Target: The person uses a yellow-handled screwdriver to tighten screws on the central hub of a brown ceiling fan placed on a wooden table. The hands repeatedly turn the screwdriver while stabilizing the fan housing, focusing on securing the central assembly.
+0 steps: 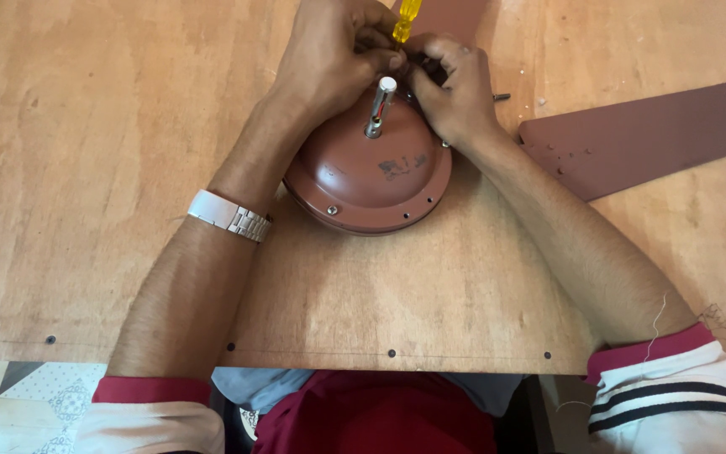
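1. Two hands meet at the far rim of the brown fan motor housing [369, 172], which lies dome-up on the table [86, 126], just in front of us and near the table's front edge.
2. Our left hand [334, 59] has its grip closed around the yellow-handled screwdriver [406, 18]; only the top of the handle shows above the fingers, and the tip is hidden between both hands.
3. Our right hand [455, 92] pinches together at the same spot, fingertips pressed close to the screwdriver; whether they clamp a screw or only steady the tool, we cannot tell.
4. Upright from the middle of the housing stands the metal shaft [377, 108] with a white cap, untouched and just below our knuckles.
5. One brown fan blade [649, 134] lies to the right, its inner end near the housing; whether it is fastened there we cannot tell; another brown piece [451, 17] shows beyond our hands at the top edge.
6. A small loose bolt [502, 97] rests on the table beside our right hand.
7. As for progress, we judge the work at the far rim to be under way; one screw [331, 210] sits in the near rim, while several small holes along that rim look open.
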